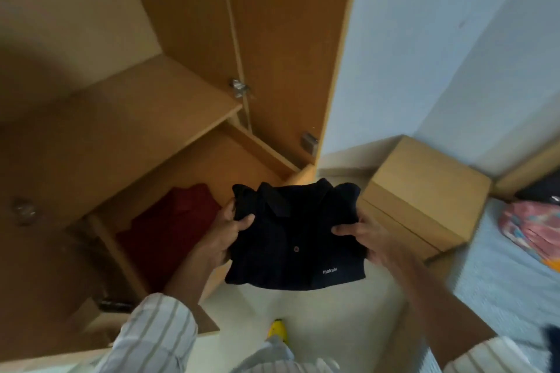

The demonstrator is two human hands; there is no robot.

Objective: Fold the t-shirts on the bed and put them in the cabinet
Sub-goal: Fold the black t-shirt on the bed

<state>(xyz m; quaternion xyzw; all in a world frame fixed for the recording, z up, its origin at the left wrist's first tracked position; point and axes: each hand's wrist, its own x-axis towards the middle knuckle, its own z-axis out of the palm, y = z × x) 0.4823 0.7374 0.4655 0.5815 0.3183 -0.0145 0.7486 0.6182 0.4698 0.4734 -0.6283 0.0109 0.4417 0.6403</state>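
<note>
Left hand [225,232] and right hand [368,236], arms outstretched, grip the folded navy shirt [295,239] by its sides.

Both arms reach forward from striped sleeves, held level out in front of the body. The left hand [225,235] grips the left edge of the folded black shirt [295,239], thumb curled over the top, fingers beneath. The right hand [363,236] grips the shirt's right edge the same way, thumb lying across the cloth. The right forearm is bare and runs down from the shirt to the lower right.
</note>
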